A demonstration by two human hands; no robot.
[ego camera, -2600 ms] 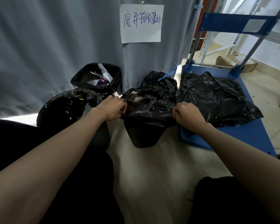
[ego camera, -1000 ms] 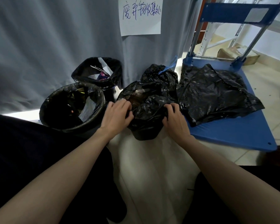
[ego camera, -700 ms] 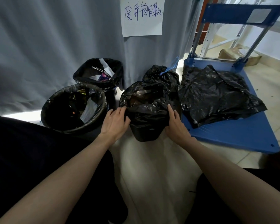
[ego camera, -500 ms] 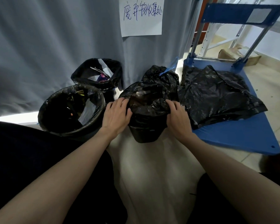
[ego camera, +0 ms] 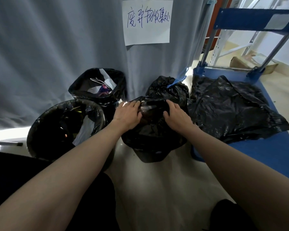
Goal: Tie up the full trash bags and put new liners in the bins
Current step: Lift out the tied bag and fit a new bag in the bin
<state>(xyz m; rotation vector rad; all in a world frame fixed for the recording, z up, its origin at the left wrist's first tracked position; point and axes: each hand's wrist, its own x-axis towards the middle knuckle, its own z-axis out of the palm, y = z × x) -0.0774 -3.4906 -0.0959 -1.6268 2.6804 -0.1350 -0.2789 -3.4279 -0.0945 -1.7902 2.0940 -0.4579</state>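
A small dark bin (ego camera: pixel 153 157) stands on the floor in the middle, with a black liner (ego camera: pixel 150 139) draped over its rim and down its sides. My left hand (ego camera: pixel 127 114) and my right hand (ego camera: pixel 177 116) lie on top of the liner at the bin's mouth, fingers stretched forward and pressing the plastic inward. Behind the bin sits a tied full bag (ego camera: pixel 163 90) with a blue drawstring (ego camera: pixel 178 79). Loose black liners (ego camera: pixel 232 107) lie piled on the right.
A large round lined bin (ego camera: pixel 65 127) stands at the left, and a square lined bin (ego camera: pixel 98 87) holding paper trash is behind it. The liner pile rests on a blue platform cart (ego camera: pixel 274 155). A grey curtain (ego camera: pixel 48 47) with a paper sign (ego camera: pixel 147 22) closes the back.
Both hands slid up from the bin's sides, where they lay on the liner, to the top of the bin, and now press into its mouth.
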